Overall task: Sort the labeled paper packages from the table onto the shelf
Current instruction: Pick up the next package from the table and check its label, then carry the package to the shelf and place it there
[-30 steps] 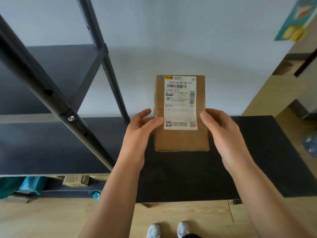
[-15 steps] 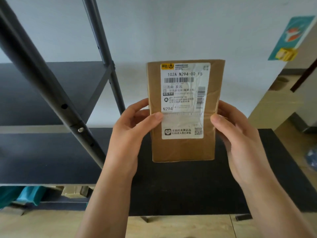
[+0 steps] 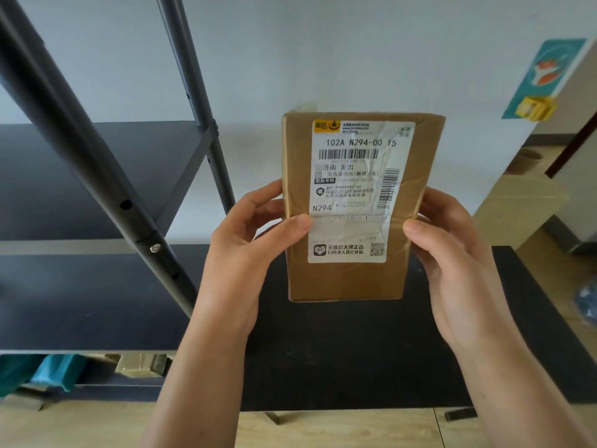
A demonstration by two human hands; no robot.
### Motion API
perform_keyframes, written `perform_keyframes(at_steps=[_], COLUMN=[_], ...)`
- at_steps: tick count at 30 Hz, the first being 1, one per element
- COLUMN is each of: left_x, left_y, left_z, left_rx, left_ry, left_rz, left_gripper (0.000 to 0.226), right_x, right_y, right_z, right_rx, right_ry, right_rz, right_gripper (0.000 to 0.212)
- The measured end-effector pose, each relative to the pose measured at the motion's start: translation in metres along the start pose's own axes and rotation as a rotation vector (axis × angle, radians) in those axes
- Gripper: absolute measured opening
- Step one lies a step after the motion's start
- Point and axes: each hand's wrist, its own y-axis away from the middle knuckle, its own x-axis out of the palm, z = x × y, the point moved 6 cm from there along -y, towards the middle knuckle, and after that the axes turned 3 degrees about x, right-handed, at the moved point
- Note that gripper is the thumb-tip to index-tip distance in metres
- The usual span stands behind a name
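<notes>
A brown paper package [image 3: 345,279] with a white shipping label reading "102A N294-00 15" is held upright in front of me, label facing me. My left hand [image 3: 248,253] grips its left edge, thumb on the label. On the package's right edge sits my right hand [image 3: 452,253], thumb on the front. The package hangs above the black table [image 3: 355,357]. To the left stands the dark metal shelf [image 3: 97,302], its two visible boards bare.
A slanted shelf post [image 3: 74,134] crosses the upper left. Teal and brown packages [image 3: 135,363] lie under the lowest shelf board. A light wooden bench [image 3: 523,202] and a poster [image 3: 542,79] are at the right. Wooden floor lies below the table's front edge.
Both hands have lifted the package up from near the table and brought it closer to my view; the label now appears larger and more readable.
</notes>
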Motion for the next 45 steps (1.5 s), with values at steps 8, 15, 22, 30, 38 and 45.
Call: perform_keyframes(at_steps=[8,15,22,30,38,45], left_x=[0.003,0.009,0.013,0.017,0.010,-0.009], left_y=[0.001,0.003,0.007,0.010,0.031,0.078], left_z=[0.005,0.003,0.011,0.014,0.027,0.044], left_rx=[-0.058,-0.122,-0.210,-0.243,-0.277,-0.293], left_ry=[-0.001,-0.092,-0.131,-0.158,-0.164,-0.196], left_rz=[-0.031,-0.055,-0.064,-0.071,-0.162,-0.234], left_gripper=[0.058,0.040,0.057,0.044,0.031,0.034], right_x=[-0.005,-0.011,-0.013,-0.015,-0.012,0.001], right_y=[0.001,0.003,0.002,0.001,0.008,0.033], right_z=[0.000,-0.008,-0.015,-0.019,-0.030,-0.053], right_rx=[0.049,0.163,0.261,0.282,0.277,0.323], right_ry=[0.030,0.023,0.085,0.085,0.123,0.182], right_rz=[-0.024,-0.077,-0.093,-0.077,0.027,0.160], right_gripper=[0.040,0.036,0.052,0.053,0.030,0.016])
